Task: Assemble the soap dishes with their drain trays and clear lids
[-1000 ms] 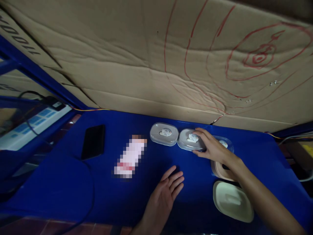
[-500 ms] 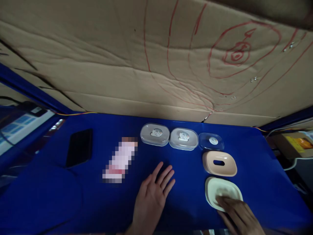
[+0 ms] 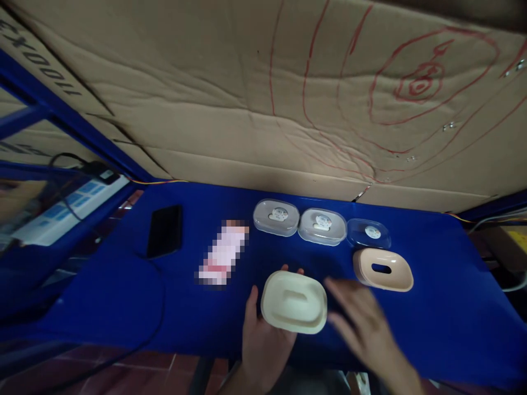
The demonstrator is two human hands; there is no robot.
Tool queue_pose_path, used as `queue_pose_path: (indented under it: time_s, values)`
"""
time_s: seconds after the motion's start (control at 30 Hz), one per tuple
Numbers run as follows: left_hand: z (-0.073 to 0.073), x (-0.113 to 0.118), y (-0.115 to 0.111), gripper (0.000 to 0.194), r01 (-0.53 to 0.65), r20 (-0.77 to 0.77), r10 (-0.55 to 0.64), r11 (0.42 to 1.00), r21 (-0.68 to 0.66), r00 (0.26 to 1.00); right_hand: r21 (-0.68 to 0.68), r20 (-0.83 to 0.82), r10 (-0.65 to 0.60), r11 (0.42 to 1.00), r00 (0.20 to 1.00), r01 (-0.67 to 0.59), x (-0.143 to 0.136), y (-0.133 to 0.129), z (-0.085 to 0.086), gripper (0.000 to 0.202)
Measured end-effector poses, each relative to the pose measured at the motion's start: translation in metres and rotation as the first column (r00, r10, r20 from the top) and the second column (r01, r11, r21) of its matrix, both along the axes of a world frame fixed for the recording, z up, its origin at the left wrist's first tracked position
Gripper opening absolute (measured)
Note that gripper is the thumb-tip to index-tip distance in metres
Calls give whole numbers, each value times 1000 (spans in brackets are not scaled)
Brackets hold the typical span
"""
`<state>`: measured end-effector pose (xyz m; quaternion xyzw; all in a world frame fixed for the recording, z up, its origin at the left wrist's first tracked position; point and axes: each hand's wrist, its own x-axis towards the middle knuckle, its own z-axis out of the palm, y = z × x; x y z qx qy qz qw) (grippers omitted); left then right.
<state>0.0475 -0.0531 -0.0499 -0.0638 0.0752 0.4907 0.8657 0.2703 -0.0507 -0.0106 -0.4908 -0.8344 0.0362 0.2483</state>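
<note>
head view, my left hand (image 3: 268, 346) cradling the pale cream dish (image 3: 294, 300) from beneath by the near edge of the tabletop (image 3: 448, 307), my right hand (image 3: 362, 323) spread just beside it, blurred, slotted peach dish (image 3: 398, 274) toward the right edge, clear-topped boxes (image 3: 324, 227) along the far edge

A black, flat phone-like device (image 3: 164, 231) lies on the blue desk (image 3: 102, 307), left of a pixelated pinkish item (image 3: 224, 253). Behind stands cardboard (image 3: 197, 82) bearing red rings (image 3: 420, 85); a white power strip (image 3: 82, 197) sits beyond the desk's left edge.
</note>
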Motion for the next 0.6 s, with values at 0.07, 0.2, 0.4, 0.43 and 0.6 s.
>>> queue_pose_path:
  time_s: [0.07,0.2,0.4,0.43,0.6]
  values:
    - [-3,-6,3,67,1,13,-1,1000,17,1000,43,103,-233,972,967,229,51,6,-14,49]
    - [-6,-11,9,62,14,34,-14,1000,13,999,83,260,-377,926,889,369,107,4,-40,48]
    - [-5,2,10,63,-38,50,38,999,7,998,133,102,-302,948,948,288,38,-14,-29,41]
    - [-5,5,9,62,-62,45,61,998,9,997,122,45,-280,954,959,273,17,-16,-22,42]
    - [-2,15,0,61,-50,-21,49,997,-57,999,83,-105,-158,982,982,167,-82,-13,1,34]
